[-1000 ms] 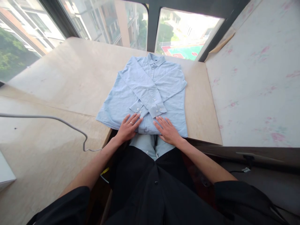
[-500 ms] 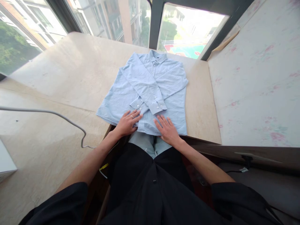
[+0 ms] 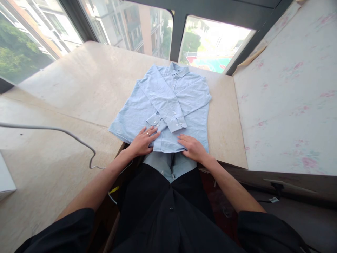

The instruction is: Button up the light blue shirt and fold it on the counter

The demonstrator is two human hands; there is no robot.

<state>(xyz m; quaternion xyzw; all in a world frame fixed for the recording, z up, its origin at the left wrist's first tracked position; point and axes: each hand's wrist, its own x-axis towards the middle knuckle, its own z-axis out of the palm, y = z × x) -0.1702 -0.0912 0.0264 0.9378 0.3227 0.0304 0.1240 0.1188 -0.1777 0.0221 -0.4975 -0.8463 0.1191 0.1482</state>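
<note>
A light blue button-up shirt [image 3: 168, 98] lies front side up, its collar toward the window and its hem toward me. Both long sleeves are folded across its front, with the buttoned cuffs crossing near the middle. My left hand [image 3: 143, 140], a ring on one finger, rests on the lower hem just below one cuff, fingers spread. On the hem's right part lies my right hand [image 3: 193, 147], fingers stretched out and pointing left; its thumb is at the hem's edge.
The shirt lies on a pale worktop [image 3: 86, 77] beneath dark-framed windows. A grey cable [image 3: 65, 131] runs over the worktop on the left, near a white box [image 3: 5, 175]. Flowered wallpaper [image 3: 284, 105] covers the right wall. A plug [image 3: 276, 186] sits low on the right.
My right hand has shifted slightly right along the hem and turned so its fingers point more to the left. My left hand stays in nearly the same place. The view has tilted slightly.
</note>
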